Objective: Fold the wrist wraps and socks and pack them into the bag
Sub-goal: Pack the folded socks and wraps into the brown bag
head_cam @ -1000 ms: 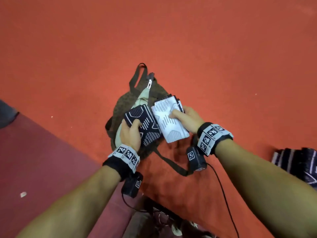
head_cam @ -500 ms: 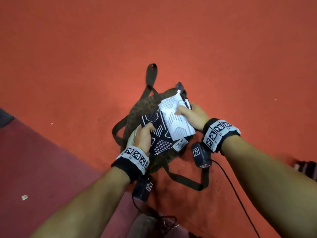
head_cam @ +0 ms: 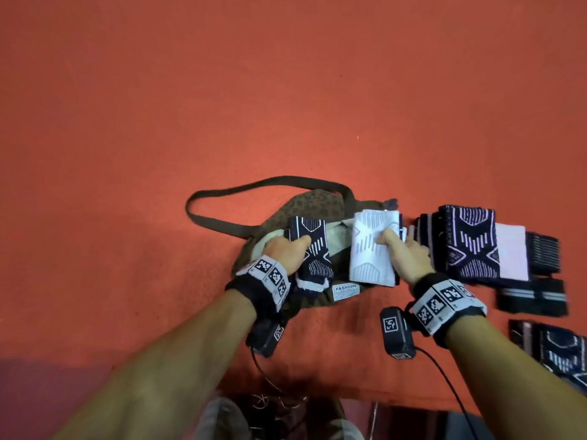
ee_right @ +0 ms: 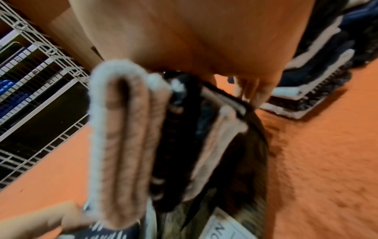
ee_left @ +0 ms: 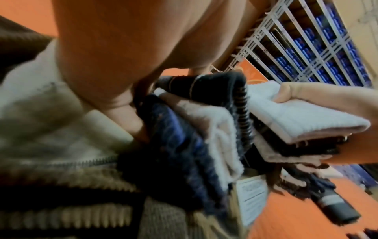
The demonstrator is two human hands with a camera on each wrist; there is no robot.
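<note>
A brown leopard-print bag (head_cam: 314, 203) lies open on the red floor, its pale lining showing. My left hand (head_cam: 286, 249) grips a folded navy sock bundle (head_cam: 313, 246) with white lines, held over the bag's opening. My right hand (head_cam: 403, 252) grips a stack of folded socks with a white one (head_cam: 370, 252) on top, at the bag's right side. In the left wrist view the navy bundle (ee_left: 184, 145) sits at the zip edge, and the white stack (ee_left: 296, 119) is pinched by the other hand's thumb. The right wrist view shows the white folded sock (ee_right: 120, 145) end-on.
A pile of folded navy and white socks (head_cam: 473, 242) lies right of the bag. Black wrist wraps (head_cam: 533, 296) and more navy socks (head_cam: 559, 347) lie further right. The bag strap (head_cam: 241, 192) loops to the left. A white wire rack (ee_left: 306, 48) stands beyond the mat.
The view has swung, and the sock pile at the right has come into sight. My two hands have drawn apart, with the navy bundle and the white stack now separated over the bag.
</note>
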